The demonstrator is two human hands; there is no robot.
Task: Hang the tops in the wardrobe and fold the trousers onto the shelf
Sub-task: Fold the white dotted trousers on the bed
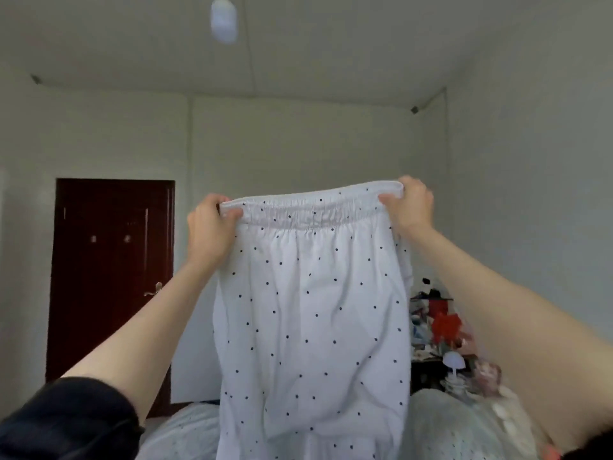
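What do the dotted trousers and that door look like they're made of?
Trousers: thin, matte woven fabric, likely cotton; soft folds, gathered elastic waistband. Door: dark reddish wood or wood veneer, slight sheen, metal handle; cannot tell which.

Lighting: we record soft, even, rather dim daylight with a greenish-grey cast; its source lies outside our view. The ceiling bulb (224, 19) appears unlit and smeared by blur. Shadows: we find faint ones only, in the folds of the white dotted trousers (310, 310). Glare: slight sheen on the dark door (111, 260). Sharpness: overall soft; the clutter (441, 330) at right is blurred. Distortion: we note wide-angle stretching of forearms and walls toward the edges.
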